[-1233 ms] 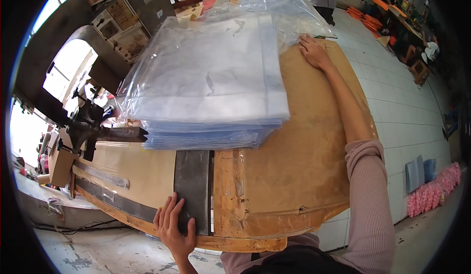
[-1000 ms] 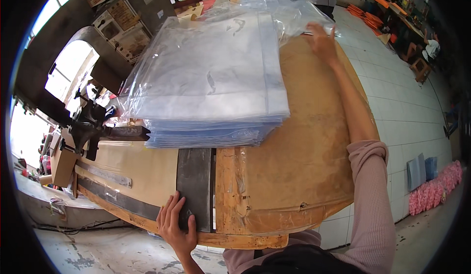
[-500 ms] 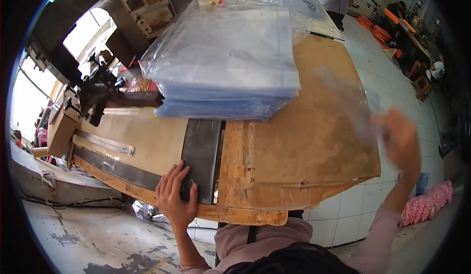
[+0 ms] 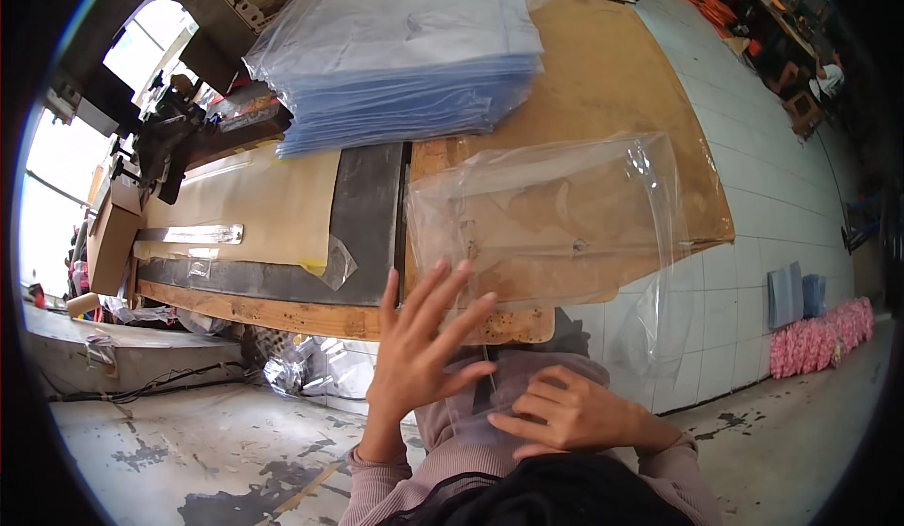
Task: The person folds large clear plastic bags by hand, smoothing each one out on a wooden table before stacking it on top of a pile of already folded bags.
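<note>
A clear plastic sleeve lies over the brown-covered right part of the bench. Its right side and near part hang over the front edge, toward my lap. My left hand is open, fingers spread, at the sleeve's near left side; whether it presses on the plastic is hard to see. Close to my body, my right hand has curled fingers at the near end of the sleeve and appears to grip it, though the plastic there is faint. A thick stack of bluish clear plastic sleeves rests farther back on the bench.
A dark clamp-like machine part stands at left. Near it lie a ruler and a tan sheet beside a black strip. On the tiled floor at right are a pink bundle and bluish plastic packs.
My right hand came in from the far right to my lap, bringing the plastic sleeve over the bench edge. My left hand left the black strip and moved right. The view tilted downward.
</note>
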The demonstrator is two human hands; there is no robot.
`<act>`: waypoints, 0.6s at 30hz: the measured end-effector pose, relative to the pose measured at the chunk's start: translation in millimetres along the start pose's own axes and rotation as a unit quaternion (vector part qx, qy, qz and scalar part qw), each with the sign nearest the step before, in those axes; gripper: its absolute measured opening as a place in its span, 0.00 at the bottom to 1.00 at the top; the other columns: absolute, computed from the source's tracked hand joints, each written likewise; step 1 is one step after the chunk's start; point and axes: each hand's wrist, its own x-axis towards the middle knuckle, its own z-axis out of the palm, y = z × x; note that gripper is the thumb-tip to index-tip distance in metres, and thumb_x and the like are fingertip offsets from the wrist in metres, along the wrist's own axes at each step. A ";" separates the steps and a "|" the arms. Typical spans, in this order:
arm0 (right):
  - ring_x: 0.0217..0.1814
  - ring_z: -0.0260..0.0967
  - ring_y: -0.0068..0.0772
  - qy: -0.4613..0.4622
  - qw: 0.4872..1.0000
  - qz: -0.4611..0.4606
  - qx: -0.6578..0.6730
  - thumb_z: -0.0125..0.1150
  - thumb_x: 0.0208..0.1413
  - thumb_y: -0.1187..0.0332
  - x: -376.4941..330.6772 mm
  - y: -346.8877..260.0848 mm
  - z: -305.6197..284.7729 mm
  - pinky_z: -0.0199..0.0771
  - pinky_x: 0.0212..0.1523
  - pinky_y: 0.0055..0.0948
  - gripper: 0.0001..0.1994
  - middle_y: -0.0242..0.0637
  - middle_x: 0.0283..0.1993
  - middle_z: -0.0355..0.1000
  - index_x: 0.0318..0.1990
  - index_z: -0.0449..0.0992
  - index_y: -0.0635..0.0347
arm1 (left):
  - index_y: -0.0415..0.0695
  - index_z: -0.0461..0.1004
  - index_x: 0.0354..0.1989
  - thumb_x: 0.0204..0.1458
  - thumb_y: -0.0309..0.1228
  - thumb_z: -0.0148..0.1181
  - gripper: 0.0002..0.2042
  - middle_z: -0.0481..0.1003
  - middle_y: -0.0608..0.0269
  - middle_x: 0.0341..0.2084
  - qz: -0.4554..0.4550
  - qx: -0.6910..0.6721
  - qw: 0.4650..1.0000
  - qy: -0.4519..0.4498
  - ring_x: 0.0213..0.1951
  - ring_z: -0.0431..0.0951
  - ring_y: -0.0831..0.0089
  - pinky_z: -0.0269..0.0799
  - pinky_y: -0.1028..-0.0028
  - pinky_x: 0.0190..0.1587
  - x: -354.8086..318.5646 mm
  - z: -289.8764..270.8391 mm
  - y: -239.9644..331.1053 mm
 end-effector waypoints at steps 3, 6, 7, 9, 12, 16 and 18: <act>0.48 0.65 0.35 0.006 0.996 0.075 0.051 0.57 0.48 0.48 -5.6 3.4 -14.7 0.59 0.55 0.42 0.23 0.37 0.42 0.67 0.43 0.74 0.57 | 0.58 0.66 0.56 0.42 0.58 0.54 0.31 0.59 0.61 0.60 -0.027 0.089 0.994 -0.055 0.62 0.55 0.61 0.36 0.50 0.63 5.6 5.8 7.1; 0.56 0.61 0.39 0.142 0.949 0.246 -0.134 0.55 0.47 0.45 -16.6 15.7 -35.5 0.55 0.58 0.50 0.27 0.41 0.53 0.64 0.48 0.72 0.55 | 0.58 0.64 0.57 0.42 0.57 0.54 0.32 0.57 0.64 0.61 -0.054 0.109 0.991 -0.062 0.63 0.55 0.64 0.37 0.50 0.63 12.1 6.4 8.8; 0.61 0.57 0.40 0.185 0.909 0.313 -0.203 0.54 0.47 0.44 -20.9 24.2 -36.8 0.52 0.59 0.54 0.29 0.42 0.58 0.60 0.52 0.70 0.53 | 0.59 0.63 0.58 0.43 0.56 0.55 0.32 0.57 0.64 0.61 -0.052 0.100 0.992 -0.055 0.63 0.55 0.65 0.38 0.49 0.63 14.2 8.0 7.8; 0.65 0.52 0.39 0.141 0.867 0.401 -0.260 0.52 0.48 0.43 -22.6 46.2 -31.0 0.50 0.59 0.56 0.30 0.38 0.63 0.55 0.56 0.65 0.47 | 0.56 0.61 0.59 0.43 0.55 0.56 0.33 0.55 0.60 0.62 -0.037 0.108 0.992 -0.051 0.63 0.55 0.63 0.47 0.51 0.61 19.5 8.2 6.5; 0.70 0.41 0.36 0.113 0.796 0.511 -0.304 0.50 0.49 0.43 -25.1 65.0 -16.0 0.47 0.60 0.60 0.31 0.30 0.68 0.45 0.62 0.58 0.37 | 0.53 0.62 0.59 0.43 0.54 0.57 0.33 0.56 0.55 0.61 -0.022 0.029 0.996 0.082 0.62 0.57 0.61 0.54 0.55 0.59 18.0 22.6 -4.0; 0.71 0.38 0.35 0.143 0.749 0.571 -0.304 0.50 0.51 0.45 -24.9 79.0 -20.0 0.45 0.62 0.61 0.30 0.27 0.69 0.44 0.63 0.56 0.35 | 0.38 0.67 0.49 0.49 0.51 0.54 0.28 0.66 0.45 0.49 -0.041 -0.172 0.917 0.359 0.51 0.68 0.54 0.65 0.62 0.51 -30.8 42.4 -1.9; 0.71 0.39 0.36 0.122 0.767 0.547 -0.312 0.51 0.51 0.46 -26.7 88.1 -39.3 0.45 0.62 0.58 0.30 0.29 0.69 0.45 0.62 0.57 0.36 | 0.36 0.68 0.46 0.47 0.53 0.55 0.30 0.67 0.45 0.45 -0.015 -0.178 0.930 0.321 0.46 0.69 0.56 0.67 0.64 0.46 -48.6 46.8 0.6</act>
